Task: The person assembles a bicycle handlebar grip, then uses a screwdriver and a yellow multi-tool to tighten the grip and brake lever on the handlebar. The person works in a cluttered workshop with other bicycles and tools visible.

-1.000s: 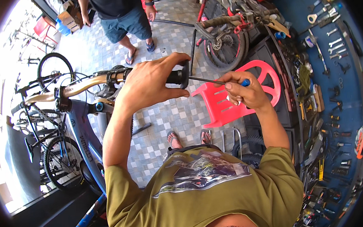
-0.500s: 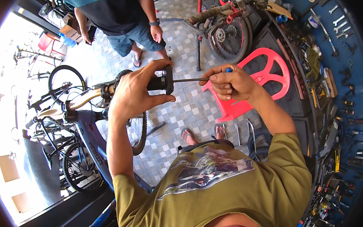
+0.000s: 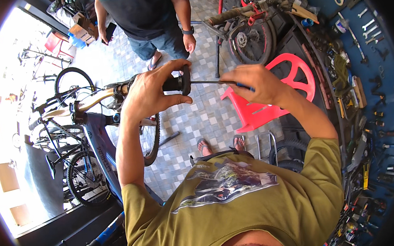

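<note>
My left hand [image 3: 143, 94] grips the right end of a gold handlebar [image 3: 95, 96] on a blue bike [image 3: 100, 142], around a black grip [image 3: 172, 84] and a flat black piece [image 3: 185, 81] at its tip, with thumb and fingers on that piece. From this piece a thin dark rod [image 3: 206, 82] runs to my right hand [image 3: 260, 85], whose curled fingers hold the tool by its blue handle [image 3: 246, 87], partly hidden under them. The rod is roughly level, its far tip against or inside the black piece.
Another person [image 3: 143, 16] stands ahead, holding a dark phone [image 3: 110, 31]. A pink plastic chair [image 3: 264, 114] is right, below another bike [image 3: 250, 38]. A tool wall [image 3: 374, 67] lines the right. More bikes [image 3: 81, 179] stand left on tiled floor [image 3: 172, 156].
My right hand has rolled over the tool's handle, fingers now on top, after the rod swung level. My left hand keeps its hold. The other person's body shows further right.
</note>
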Motion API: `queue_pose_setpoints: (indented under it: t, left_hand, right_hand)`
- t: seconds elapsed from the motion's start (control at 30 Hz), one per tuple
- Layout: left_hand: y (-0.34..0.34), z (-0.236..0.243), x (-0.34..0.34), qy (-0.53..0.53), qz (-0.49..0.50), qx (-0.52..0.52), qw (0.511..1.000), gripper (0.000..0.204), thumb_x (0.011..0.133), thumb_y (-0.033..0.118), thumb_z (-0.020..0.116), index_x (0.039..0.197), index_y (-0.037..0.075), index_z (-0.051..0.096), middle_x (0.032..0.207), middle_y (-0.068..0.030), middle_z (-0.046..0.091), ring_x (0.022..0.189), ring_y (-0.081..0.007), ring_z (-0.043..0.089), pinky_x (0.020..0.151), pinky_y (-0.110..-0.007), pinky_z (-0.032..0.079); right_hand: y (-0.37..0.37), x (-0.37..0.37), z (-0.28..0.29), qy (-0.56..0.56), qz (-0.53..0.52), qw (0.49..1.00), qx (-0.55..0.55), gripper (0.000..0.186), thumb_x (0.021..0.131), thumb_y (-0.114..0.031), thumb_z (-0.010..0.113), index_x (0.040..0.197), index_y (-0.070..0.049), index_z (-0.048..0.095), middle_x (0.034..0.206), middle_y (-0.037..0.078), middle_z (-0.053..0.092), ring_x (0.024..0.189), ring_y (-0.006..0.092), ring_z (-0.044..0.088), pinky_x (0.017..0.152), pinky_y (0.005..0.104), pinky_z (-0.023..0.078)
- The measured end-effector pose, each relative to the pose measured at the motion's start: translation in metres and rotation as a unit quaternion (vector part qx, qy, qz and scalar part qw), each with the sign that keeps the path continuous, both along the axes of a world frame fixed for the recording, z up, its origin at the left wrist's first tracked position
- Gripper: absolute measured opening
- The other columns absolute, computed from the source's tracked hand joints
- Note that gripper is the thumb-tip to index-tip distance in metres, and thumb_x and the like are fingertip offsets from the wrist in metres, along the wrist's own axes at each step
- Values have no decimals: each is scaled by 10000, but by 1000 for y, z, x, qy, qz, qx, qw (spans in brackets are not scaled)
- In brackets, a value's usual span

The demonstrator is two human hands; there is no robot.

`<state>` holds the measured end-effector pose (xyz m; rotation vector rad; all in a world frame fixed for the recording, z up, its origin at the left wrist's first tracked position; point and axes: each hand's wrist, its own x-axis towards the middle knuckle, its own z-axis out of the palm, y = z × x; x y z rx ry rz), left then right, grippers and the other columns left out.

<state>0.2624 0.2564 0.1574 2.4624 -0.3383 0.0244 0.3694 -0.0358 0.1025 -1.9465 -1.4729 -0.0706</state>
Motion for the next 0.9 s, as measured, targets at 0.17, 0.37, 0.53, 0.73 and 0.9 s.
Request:
queue_pose_setpoints:
  t: [0.17, 0.37, 0.53, 0.73, 0.9]
  left_hand:
    - [3, -2, 1, 10, 19, 30, 999, 792, 702, 458, 900, 1375, 194, 576, 1130, -88, 753, 953, -340, 737, 934, -456, 540]
    - [4, -6, 4, -27, 4, 49, 998, 816, 698, 498, 890, 1384, 192, 571, 1119, -115, 753, 1068, -410, 677, 947, -502, 525]
    - [5, -6, 5, -47, -21, 33, 998, 824, 699, 469, 900, 1384, 144, 576, 1088, -160, 750, 1083, -380, 699, 947, -479, 530]
    - [5, -1, 7, 0, -20, 33, 999, 810, 711, 457, 897, 1380, 133, 575, 1081, -170, 750, 1030, -360, 724, 928, -472, 536]
    - [6, -2, 7, -32, -39, 39, 998, 816, 724, 468, 888, 1396, 147, 553, 1072, -153, 754, 1023, -357, 727, 925, -482, 532]
  right_hand:
    - [0, -9, 19, -370, -153, 916, -16, 480, 965, -394, 659, 1382, -160, 621, 1024, 165, 701, 873, 355, 663, 819, 423, 551]
    - [-5, -35, 2, 157, -261, 952, -42, 598, 1075, -382, 531, 1555, -54, 390, 1313, 228, 625, 1095, 359, 642, 973, 407, 515]
    - [-11, -41, -12, 315, -176, 911, 200, 476, 1051, -162, 604, 1497, -42, 489, 1400, 150, 609, 1133, 148, 610, 969, 305, 497]
    - [-28, -42, 2, 198, -104, 972, 67, 331, 1013, -109, 648, 1334, -29, 627, 1305, 100, 603, 1049, 106, 578, 906, 269, 497]
    - [-23, -39, 15, 348, -91, 932, 52, 307, 996, -123, 624, 1292, -50, 661, 1143, 91, 635, 1037, 189, 610, 844, 338, 507]
